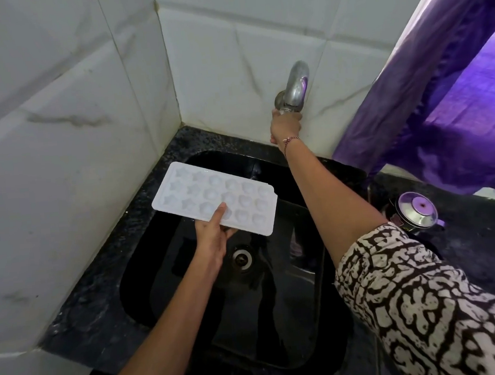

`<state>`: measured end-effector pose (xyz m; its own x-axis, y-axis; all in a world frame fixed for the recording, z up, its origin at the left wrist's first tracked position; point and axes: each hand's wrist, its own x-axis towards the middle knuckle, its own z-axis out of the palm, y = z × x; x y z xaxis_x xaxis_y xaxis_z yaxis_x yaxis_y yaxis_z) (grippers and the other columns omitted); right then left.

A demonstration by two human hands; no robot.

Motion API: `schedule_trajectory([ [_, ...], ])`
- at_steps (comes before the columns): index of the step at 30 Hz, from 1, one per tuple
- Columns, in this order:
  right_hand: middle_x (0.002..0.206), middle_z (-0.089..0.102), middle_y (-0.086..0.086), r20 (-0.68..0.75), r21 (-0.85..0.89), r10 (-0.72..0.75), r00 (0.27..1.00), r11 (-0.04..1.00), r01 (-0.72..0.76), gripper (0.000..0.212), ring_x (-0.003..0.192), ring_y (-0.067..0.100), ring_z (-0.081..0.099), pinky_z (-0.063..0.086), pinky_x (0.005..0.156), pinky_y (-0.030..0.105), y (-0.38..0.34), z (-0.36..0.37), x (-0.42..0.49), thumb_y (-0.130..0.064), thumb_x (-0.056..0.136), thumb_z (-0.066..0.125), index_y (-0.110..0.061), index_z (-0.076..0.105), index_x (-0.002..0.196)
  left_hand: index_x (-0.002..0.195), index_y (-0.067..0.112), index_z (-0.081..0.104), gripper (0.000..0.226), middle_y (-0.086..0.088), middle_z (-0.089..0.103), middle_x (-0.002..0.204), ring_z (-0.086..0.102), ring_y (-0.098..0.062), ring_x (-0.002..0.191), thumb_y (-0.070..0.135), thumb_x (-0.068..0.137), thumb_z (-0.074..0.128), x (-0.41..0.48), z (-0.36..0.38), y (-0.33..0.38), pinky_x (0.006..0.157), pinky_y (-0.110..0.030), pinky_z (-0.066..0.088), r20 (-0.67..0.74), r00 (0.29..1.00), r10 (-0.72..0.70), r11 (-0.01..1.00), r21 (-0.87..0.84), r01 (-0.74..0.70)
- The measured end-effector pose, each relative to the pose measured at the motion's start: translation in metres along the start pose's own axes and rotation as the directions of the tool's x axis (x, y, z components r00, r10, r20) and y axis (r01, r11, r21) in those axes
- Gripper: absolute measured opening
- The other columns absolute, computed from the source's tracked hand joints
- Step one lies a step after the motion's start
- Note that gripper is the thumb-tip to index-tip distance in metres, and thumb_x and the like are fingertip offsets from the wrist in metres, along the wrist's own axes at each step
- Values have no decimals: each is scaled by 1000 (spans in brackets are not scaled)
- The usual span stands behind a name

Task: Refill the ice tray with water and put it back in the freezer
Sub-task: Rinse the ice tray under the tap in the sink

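White marble-look tiled walls (59,143) meet in corner above black speckled counter (106,287) with black sink (280,318) set in; purple curtain (441,113) at right. White ice tray (199,188), star and round cavities facing up, held over sink's far-left part. Left hand (214,237) pinches tray's near edge, thumb on top. Right hand (284,125) curls fingers round chrome tap (296,86).

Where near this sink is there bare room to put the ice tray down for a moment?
Bare: the black counter strip between the sink's left rim and the tiled wall, and the sink floor around the drain. Crowded: the right counter, where a steel lid sits beside the purple curtain.
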<state>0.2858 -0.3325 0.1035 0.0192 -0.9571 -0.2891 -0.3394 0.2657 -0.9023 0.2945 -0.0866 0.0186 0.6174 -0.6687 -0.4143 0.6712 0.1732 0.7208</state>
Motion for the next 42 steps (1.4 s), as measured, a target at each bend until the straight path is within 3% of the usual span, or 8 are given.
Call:
schedule_trajectory([
  [6,132,49,21,69,-171,-145,987,973,155,69,111,34,56,50,92,47,10,-16,-2,-40,92,56,5,25,135,129,23,44,44,-1,61,119,59,-26,114,6,90,58,2,1,2,78,-47,57,12,1000,-4,1000,-2,4],
  [10,135,46,22,103,-230,-134,986,961,155,68,117,36,53,49,94,47,5,-17,2,-37,92,57,4,23,134,130,22,45,45,-3,61,123,58,-26,116,6,90,59,4,6,4,76,-46,57,6,1000,-3,1000,-2,3],
  [19,137,43,20,107,-193,-55,993,978,75,68,119,34,50,48,95,41,0,-11,2,-32,92,57,0,18,137,137,18,40,52,-8,56,131,56,-29,119,5,90,58,1,12,6,74,-45,58,-14,1000,-11,1000,-25,10],
  [28,135,44,22,143,-248,-126,982,956,159,69,115,33,53,48,95,42,6,-18,-3,-38,92,57,3,22,134,138,18,40,51,-3,59,123,56,-28,118,4,91,56,2,13,5,76,-47,56,-14,1000,-11,1000,-27,10],
  [31,135,44,18,147,-170,-119,982,975,143,67,113,30,52,47,95,43,19,-30,-14,-45,88,59,-2,33,133,137,19,41,51,-2,60,122,57,-27,117,4,91,57,6,13,3,75,-47,57,-14,1000,-20,999,-39,19],
  [34,138,42,17,59,-186,-184,981,964,192,54,125,32,43,37,105,38,50,-49,-38,-40,96,48,-5,39,135,139,17,40,53,-3,60,122,58,-26,115,5,91,58,10,15,-1,67,-42,60,-27,999,-26,998,-52,24],
  [37,128,44,15,18,-298,-327,945,900,317,31,121,30,39,28,99,29,90,-68,-67,-20,98,42,-15,50,128,140,18,39,54,-1,60,120,60,-23,110,4,90,58,14,19,-3,69,-42,60,-26,999,-37,997,-68,35],
  [42,122,44,7,113,-534,-525,843,684,497,44,115,27,37,40,93,41,122,-80,-99,3,87,44,-27,63,113,138,17,41,53,-6,58,128,58,-27,116,4,90,59,18,30,-6,79,-48,55,-6,999,-39,997,-70,39],
])
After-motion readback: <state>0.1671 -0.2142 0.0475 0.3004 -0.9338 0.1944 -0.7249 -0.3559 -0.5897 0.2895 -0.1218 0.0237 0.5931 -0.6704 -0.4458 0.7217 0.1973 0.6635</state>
